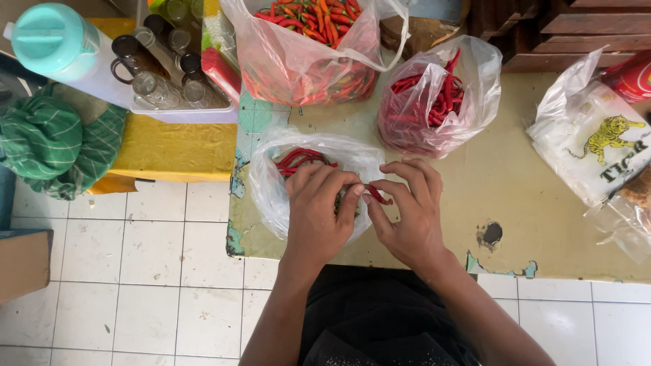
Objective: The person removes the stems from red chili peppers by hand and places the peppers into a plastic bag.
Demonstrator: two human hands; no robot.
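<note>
Both hands meet over a small clear plastic bag (271,190) of red chilies lying on the worn cream table (515,203). My left hand (317,213) and my right hand (407,210) each pinch one end of a single red chili (377,196) between fingertips. More red chilies (298,159) show inside the bag behind my left hand. Two fuller bags stand further back: a large one with mixed red, orange and green chilies (305,54) and a smaller one with long red chilies (434,98).
A white printed plastic bag (590,135) lies at the table's right. At left, a yellow-covered stand (169,146) carries a tray of glasses (159,74), a teal-lidded jug (57,47) and a green cloth (57,146). White tiled floor (135,285) lies below.
</note>
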